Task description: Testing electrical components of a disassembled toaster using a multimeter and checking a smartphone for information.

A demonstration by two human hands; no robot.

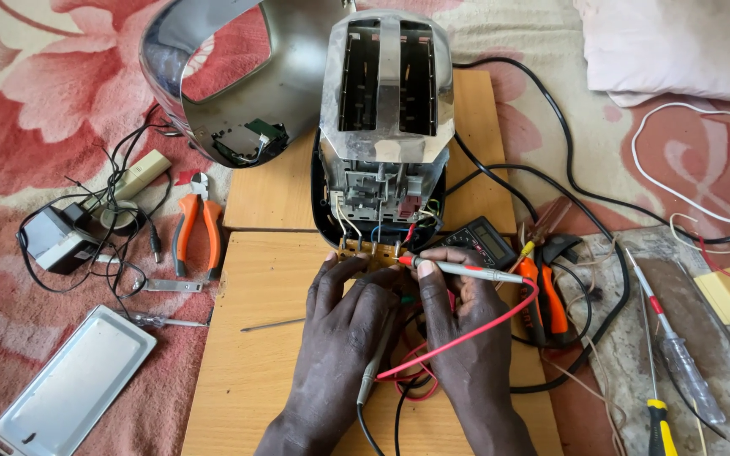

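- Chrome-plated two-slot toaster body (386, 93) is seen stripped of its outer shell and stood on a pale wooden board (272, 279); the removed shiny metal shell (221, 67) is laid just behind and to the left of it.
- Internal frame, wiring and a small tan circuit strip (373, 249) at the toaster's front base are exposed; blue, white and red leads are seen running down to the strip.
- Left hand (344, 329) is closed around a grey test probe (378, 359), its tip hidden at the circuit strip.
- Right hand (458, 325) is pinched on a second grey probe with a red tip (462, 270), laid nearly level, with the tip touching the strip; a red lead (466, 333) is looped back under the hands.
- Black handheld multimeter (483, 241) is set just right of the toaster base; its reading cannot be made out.
- Judged stage: disassembly is done, probing of the board appears to be in hand, and reassembly of shell and base tray is left.
- Nearby are noted: orange-handled pliers (196, 224), a silver crumb tray (69, 384), a yellow-handled screwdriver (661, 422), a grey adapter block (52, 241).
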